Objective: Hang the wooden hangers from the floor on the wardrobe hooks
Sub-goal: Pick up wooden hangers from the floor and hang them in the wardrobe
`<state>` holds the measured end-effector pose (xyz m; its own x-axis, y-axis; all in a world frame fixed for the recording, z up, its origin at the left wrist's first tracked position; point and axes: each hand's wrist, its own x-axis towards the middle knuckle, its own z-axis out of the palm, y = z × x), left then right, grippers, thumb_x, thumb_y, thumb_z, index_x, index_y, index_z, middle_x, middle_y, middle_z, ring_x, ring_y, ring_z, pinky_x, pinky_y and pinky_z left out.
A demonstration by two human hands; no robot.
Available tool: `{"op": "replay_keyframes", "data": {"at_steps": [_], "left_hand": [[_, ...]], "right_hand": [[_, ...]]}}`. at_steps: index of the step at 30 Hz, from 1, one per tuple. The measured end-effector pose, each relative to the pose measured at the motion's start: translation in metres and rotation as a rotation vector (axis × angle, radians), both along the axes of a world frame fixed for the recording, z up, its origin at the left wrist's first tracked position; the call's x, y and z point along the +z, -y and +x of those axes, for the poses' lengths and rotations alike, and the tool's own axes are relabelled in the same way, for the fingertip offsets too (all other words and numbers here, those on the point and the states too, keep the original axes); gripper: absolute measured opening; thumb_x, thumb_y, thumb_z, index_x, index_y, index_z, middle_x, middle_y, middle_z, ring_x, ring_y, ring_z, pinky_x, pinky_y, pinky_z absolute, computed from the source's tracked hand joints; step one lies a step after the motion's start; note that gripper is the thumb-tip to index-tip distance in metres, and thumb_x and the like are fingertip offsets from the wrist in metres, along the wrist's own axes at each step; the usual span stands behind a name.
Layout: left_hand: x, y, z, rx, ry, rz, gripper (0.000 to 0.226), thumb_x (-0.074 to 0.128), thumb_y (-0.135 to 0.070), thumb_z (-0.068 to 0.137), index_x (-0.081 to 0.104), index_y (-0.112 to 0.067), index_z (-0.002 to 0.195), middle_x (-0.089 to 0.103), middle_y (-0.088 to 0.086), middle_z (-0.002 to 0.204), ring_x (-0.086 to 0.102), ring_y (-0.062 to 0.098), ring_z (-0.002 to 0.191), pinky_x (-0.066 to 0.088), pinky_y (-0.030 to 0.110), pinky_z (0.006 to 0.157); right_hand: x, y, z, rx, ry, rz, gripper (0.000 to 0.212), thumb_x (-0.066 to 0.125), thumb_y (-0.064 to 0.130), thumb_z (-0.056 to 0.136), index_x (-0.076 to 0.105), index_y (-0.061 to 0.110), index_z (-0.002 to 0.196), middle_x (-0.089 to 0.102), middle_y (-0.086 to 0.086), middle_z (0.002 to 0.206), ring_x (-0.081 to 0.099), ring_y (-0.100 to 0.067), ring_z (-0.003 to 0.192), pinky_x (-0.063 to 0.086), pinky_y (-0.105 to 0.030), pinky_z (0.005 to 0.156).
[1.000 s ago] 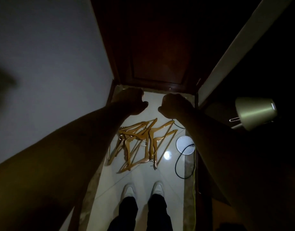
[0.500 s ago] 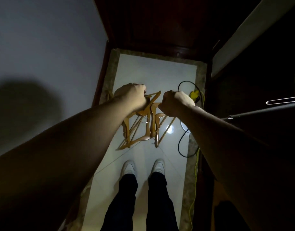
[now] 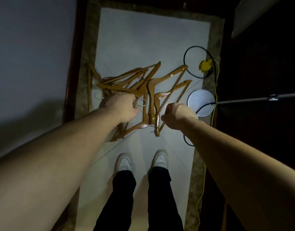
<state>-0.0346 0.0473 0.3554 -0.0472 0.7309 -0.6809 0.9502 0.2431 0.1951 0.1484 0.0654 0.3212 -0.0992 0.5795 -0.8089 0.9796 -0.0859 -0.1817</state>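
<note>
Pale floor [image 3: 143, 39] carrying piled wooden hangers [image 3: 150, 104], L hand [image 3: 121, 107] hovering above them, fingers hidden, can't tell grip, R hand [image 3: 178, 115] hanging curled in empty fist.

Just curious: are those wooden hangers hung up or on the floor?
On the floor: the wooden hangers lie in a jumbled heap.

Hangers [image 3: 144, 90] piled on floor [image 3: 143, 39] ahead of shoes [image 3: 125, 162]; disc [image 3: 201, 100], cable loop [image 3: 195, 46] to right.
</note>
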Motion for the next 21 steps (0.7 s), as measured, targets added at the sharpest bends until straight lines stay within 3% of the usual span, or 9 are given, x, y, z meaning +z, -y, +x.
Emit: {"op": "replay_keyframes", "data": {"at_steps": [4, 10, 14, 21], "left_hand": [[-0.070, 0.011, 0.002, 0.003, -0.003, -0.051, 0.041, 0.057, -0.039, 0.095, 0.056, -0.022, 0.132, 0.062, 0.005, 0.126, 0.059, 0.025, 0.113, 0.042, 0.031, 0.074], [-0.173, 0.028, 0.020, -0.011, -0.010, -0.103, 0.040, 0.056, -0.041, 0.095, 0.056, -0.024, 0.131, 0.064, 0.003, 0.120, 0.062, 0.023, 0.107, 0.055, 0.035, 0.082], [-0.238, 0.024, 0.031, -0.044, -0.009, -0.140, 0.035, 0.054, -0.039, 0.095, 0.058, -0.022, 0.126, 0.064, 0.003, 0.119, 0.060, 0.021, 0.106, 0.045, 0.030, 0.073], [-0.340, 0.007, 0.058, -0.006, 0.025, -0.146, 0.031, 0.054, -0.041, 0.096, 0.062, -0.020, 0.118, 0.065, 0.003, 0.112, 0.058, 0.019, 0.095, 0.040, 0.031, 0.073]], "right_hand": [[-0.070, 0.014, 0.003, -0.066, 0.000, -0.031, 0.013, 0.061, 0.031, 0.096, 0.061, 0.019, 0.092, 0.058, 0.000, 0.076, 0.057, -0.014, 0.064, 0.044, -0.025, 0.056], [-0.172, 0.027, 0.010, -0.091, 0.005, -0.075, 0.012, 0.062, 0.033, 0.095, 0.060, 0.021, 0.095, 0.061, 0.000, 0.083, 0.060, -0.017, 0.075, 0.058, -0.035, 0.079], [-0.241, 0.029, 0.016, -0.113, 0.007, -0.072, 0.016, 0.063, 0.037, 0.094, 0.060, 0.022, 0.097, 0.062, 0.000, 0.085, 0.062, -0.016, 0.079, 0.059, -0.038, 0.082], [-0.340, 0.025, 0.020, -0.121, -0.012, -0.125, 0.022, 0.060, 0.045, 0.095, 0.057, 0.024, 0.093, 0.064, 0.000, 0.085, 0.066, -0.020, 0.086, 0.060, -0.036, 0.085]]}}
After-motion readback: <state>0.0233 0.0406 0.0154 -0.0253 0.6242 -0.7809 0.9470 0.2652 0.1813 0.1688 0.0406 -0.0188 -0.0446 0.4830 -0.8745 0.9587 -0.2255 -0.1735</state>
